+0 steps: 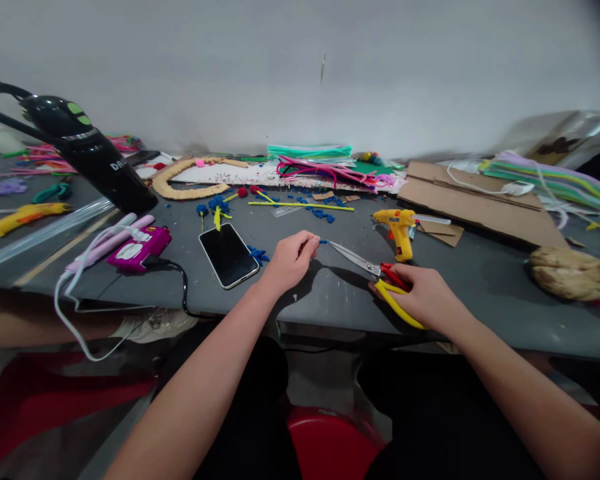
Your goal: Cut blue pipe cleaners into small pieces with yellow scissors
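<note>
My left hand (294, 259) pinches a short blue piece of pipe cleaner (323, 241), whose end sticks out past the fingertips. In my right hand (425, 293) is a pair of scissors (356, 260) with red and yellow handles. The blades point left, and their tips are at the blue piece; whether they touch it I cannot tell. A smartphone (229, 256) lies left of my left hand, with blue fuzzy bits (258, 254) by its edge. Blue pompom-like flowers (217, 204) with yellow stems lie above the phone. More blue clippings (323, 214) are scattered beyond my hands.
A yellow glue gun (399, 230) lies just beyond the scissors. Cardboard (473, 203) and a brown lumpy object (573, 273) are at the right. Pink pipe cleaners (325, 172) lie at the back. A purple device (139, 249) with cables and a black cylinder (105, 163) are at the left.
</note>
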`<state>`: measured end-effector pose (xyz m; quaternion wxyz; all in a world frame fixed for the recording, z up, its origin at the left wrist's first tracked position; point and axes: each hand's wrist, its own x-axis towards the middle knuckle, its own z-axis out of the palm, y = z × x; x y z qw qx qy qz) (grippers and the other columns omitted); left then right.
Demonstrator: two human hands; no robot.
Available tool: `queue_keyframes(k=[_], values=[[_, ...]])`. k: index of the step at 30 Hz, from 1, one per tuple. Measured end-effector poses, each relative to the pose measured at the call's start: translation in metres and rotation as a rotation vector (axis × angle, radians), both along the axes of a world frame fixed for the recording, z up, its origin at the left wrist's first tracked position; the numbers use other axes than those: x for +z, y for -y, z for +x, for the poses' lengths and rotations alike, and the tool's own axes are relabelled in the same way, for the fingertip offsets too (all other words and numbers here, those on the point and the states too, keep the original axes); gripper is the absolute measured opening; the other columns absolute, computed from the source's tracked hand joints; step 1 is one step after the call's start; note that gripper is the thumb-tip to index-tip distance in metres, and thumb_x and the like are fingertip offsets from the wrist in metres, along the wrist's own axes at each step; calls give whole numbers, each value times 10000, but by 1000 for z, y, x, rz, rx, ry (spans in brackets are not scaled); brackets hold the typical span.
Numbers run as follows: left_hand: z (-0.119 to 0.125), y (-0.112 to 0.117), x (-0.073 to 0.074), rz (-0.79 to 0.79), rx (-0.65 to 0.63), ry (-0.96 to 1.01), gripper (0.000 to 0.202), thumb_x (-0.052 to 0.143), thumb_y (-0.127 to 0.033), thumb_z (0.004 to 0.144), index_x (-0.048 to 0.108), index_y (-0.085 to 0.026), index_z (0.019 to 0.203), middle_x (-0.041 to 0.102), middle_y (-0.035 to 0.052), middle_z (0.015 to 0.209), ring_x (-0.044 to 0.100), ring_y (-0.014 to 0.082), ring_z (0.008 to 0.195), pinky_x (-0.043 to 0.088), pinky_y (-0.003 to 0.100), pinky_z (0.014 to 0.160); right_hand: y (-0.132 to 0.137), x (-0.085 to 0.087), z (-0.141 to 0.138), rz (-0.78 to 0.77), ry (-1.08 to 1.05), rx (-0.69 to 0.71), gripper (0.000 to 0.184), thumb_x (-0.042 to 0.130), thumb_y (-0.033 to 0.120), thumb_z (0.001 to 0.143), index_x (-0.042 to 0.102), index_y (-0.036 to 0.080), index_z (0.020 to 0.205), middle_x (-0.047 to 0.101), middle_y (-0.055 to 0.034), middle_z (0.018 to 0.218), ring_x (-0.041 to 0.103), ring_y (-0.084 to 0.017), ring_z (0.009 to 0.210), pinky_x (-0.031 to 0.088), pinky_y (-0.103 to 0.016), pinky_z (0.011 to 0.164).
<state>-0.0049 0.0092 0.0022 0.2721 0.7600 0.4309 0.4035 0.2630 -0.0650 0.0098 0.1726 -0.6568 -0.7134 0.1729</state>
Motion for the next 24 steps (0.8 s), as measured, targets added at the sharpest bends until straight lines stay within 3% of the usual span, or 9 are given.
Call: queue_keyframes(k=[12,18,24], values=[[1,1,1,24,-3,-25,327,417,-393,971,593,-169,809,633,15,725,566,131,681,408,253,670,-3,1,1,4,73,22,351,582,535,767,557,203,654,498,16,570,366,-129,558,294,-260,509],[0,1,1,32,-6,-37,341,399,-401,974,592,-171,812,627,23,721,564,140,679,417,256,665,-4,1,2,38,98,37,293,607,484,752,621,197,694,536,4,585,389,-129,552,307,-257,520],[0,-1,0,31,-7,-26,336,401,-397,973,584,-173,803,617,20,717,554,137,672,421,255,663,-2,0,1,37,61,2,342,591,528,763,603,199,671,545,2,577,410,-132,544,309,-260,512]])
